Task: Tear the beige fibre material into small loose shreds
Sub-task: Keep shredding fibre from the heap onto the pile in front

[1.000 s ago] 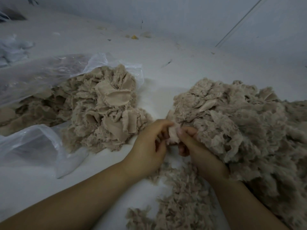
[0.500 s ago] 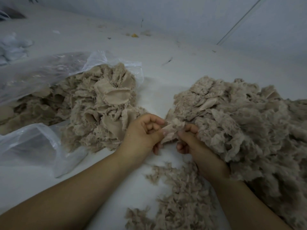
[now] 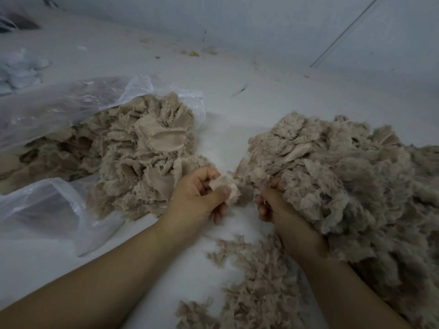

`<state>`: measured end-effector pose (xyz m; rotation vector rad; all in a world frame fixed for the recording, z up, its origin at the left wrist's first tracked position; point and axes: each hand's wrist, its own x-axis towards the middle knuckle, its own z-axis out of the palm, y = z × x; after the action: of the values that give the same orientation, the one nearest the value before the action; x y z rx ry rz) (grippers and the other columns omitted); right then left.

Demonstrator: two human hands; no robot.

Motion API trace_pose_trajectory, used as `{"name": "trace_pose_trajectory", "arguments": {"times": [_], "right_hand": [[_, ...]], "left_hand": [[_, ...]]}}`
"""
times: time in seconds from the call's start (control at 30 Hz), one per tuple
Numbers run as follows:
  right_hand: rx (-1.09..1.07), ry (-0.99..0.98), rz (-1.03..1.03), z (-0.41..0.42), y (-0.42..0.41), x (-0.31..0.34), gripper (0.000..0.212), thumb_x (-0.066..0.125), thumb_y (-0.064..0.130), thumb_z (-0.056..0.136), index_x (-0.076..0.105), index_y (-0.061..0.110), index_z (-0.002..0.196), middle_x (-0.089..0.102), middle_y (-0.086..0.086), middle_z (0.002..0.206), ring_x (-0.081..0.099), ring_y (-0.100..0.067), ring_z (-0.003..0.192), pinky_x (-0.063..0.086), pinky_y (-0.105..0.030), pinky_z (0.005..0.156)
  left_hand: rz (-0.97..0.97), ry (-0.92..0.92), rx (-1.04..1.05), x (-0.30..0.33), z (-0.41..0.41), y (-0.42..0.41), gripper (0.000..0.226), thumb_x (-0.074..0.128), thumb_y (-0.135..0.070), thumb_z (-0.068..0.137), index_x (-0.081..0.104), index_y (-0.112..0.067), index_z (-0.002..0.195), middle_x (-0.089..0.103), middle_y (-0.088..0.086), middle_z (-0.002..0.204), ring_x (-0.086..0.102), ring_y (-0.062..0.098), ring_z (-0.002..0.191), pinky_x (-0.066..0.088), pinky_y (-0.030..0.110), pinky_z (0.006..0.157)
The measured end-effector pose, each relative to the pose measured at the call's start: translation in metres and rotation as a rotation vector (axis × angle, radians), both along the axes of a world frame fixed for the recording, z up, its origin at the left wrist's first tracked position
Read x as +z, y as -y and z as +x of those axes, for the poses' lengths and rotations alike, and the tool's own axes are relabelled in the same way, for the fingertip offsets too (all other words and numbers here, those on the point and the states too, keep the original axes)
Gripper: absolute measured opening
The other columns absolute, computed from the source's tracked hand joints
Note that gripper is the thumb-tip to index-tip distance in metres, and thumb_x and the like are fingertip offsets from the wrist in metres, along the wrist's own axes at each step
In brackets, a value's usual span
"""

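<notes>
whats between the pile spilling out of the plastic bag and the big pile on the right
In the head view, the left hand sits in that gap, pinching a small beige piece. Behind it, between the bagged pile and the right pile, runs bare white surface.

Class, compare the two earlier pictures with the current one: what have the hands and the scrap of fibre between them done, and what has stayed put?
The hands have drawn apart. The left hand now pinches the torn piece alone, pulled left; the right hand has let go and curls against the big shredded heap. The bagged pile, plastic bag and loose shreds lie unchanged.
</notes>
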<state>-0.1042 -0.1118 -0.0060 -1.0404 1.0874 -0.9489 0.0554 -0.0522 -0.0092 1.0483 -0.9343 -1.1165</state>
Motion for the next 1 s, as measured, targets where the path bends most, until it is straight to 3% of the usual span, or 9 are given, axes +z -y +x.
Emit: {"name": "trace_pose_trajectory", "arguments": {"times": [0.13,0.27,0.37,0.47,0.6,0.7,0.8,0.9,1.0], "right_hand": [[0.146,-0.026,-0.224,-0.009,-0.009,0.001,0.011,0.064,0.054,0.083,0.066,0.047,0.091,0.059,0.002,0.059,0.048,-0.008,0.043,0.039,-0.02,0.04],[0.142,-0.107,-0.329,-0.011,-0.011,0.004,0.025,0.063,0.06,0.082,0.066,0.041,0.098,0.059,0.005,0.06,0.049,-0.007,0.047,0.037,-0.019,0.039],[0.213,-0.129,-0.378,-0.011,-0.015,0.002,0.037,0.063,0.05,0.084,0.065,0.021,0.105,0.07,0.003,0.08,0.067,-0.009,0.069,0.051,-0.019,0.056],[0.246,-0.17,-0.371,-0.007,-0.015,0.003,0.021,0.065,0.025,0.091,0.066,0.005,0.096,0.069,-0.021,0.09,0.069,-0.028,0.082,0.057,-0.039,0.073],[0.234,-0.118,-0.335,-0.007,-0.016,0.007,0.019,0.05,0.011,0.097,0.065,0.012,0.084,0.068,0.01,0.066,0.06,0.003,0.059,0.046,-0.011,0.059],[0.227,-0.156,-0.342,-0.004,-0.016,0.009,0.022,0.048,0.012,0.098,0.065,0.013,0.085,0.069,0.013,0.068,0.062,0.005,0.066,0.046,-0.014,0.064],[0.143,-0.045,-0.219,0.005,-0.017,0.009,0.022,0.046,0.012,0.1,0.066,0.002,0.1,0.074,-0.007,0.097,0.069,-0.017,0.096,0.054,-0.029,0.082],[0.181,-0.002,-0.18,0.001,-0.02,0.008,0.02,0.047,0.014,0.099,0.063,0.013,0.087,0.074,-0.001,0.081,0.071,-0.011,0.081,0.055,-0.021,0.071],[0.145,-0.032,-0.179,0.0,-0.014,0.006,0.021,0.045,0.018,0.1,0.062,0.015,0.089,0.07,-0.012,0.096,0.067,-0.021,0.094,0.053,-0.029,0.085]], "left_hand": [[-0.042,-0.002,-0.046,0.0,-0.001,0.001,0.008,0.069,-0.014,0.081,0.066,-0.01,0.076,0.063,0.021,0.057,0.056,0.026,0.039,0.047,0.025,0.042],[-0.064,0.063,0.017,-0.001,-0.004,0.002,0.016,0.073,-0.021,0.077,0.075,-0.005,0.071,0.065,0.012,0.073,0.06,0.02,0.054,0.049,0.026,0.047],[-0.065,0.14,0.1,0.0,-0.009,0.005,0.029,0.075,-0.026,0.074,0.072,0.003,0.07,0.061,0.013,0.084,0.059,0.018,0.064,0.048,0.025,0.048],[-0.027,0.188,0.071,0.002,-0.014,0.005,0.035,0.067,-0.024,0.088,0.065,0.001,0.065,0.058,0.012,0.054,0.052,0.016,0.044,0.043,0.023,0.041],[0.041,0.119,0.056,0.003,-0.014,0.004,0.04,0.055,-0.028,0.097,0.06,0.001,0.07,0.057,0.009,0.047,0.05,0.018,0.037,0.041,0.023,0.039],[0.05,0.083,0.044,0.003,-0.012,0.004,0.039,0.051,-0.026,0.1,0.062,0.001,0.075,0.058,0.013,0.052,0.051,0.02,0.04,0.042,0.025,0.04],[0.051,0.153,0.012,0.003,-0.015,0.002,0.033,0.054,-0.021,0.099,0.062,0.003,0.076,0.055,0.014,0.054,0.05,0.018,0.04,0.041,0.022,0.039],[0.061,0.208,0.01,0.005,-0.017,0.001,0.028,0.057,-0.016,0.097,0.065,-0.006,0.072,0.054,0.009,0.051,0.048,0.015,0.04,0.039,0.02,0.038],[0.059,0.234,0.039,0.005,-0.014,0.001,0.029,0.056,-0.013,0.097,0.064,-0.011,0.069,0.05,0.001,0.045,0.043,0.011,0.038,0.036,0.02,0.038]]}}
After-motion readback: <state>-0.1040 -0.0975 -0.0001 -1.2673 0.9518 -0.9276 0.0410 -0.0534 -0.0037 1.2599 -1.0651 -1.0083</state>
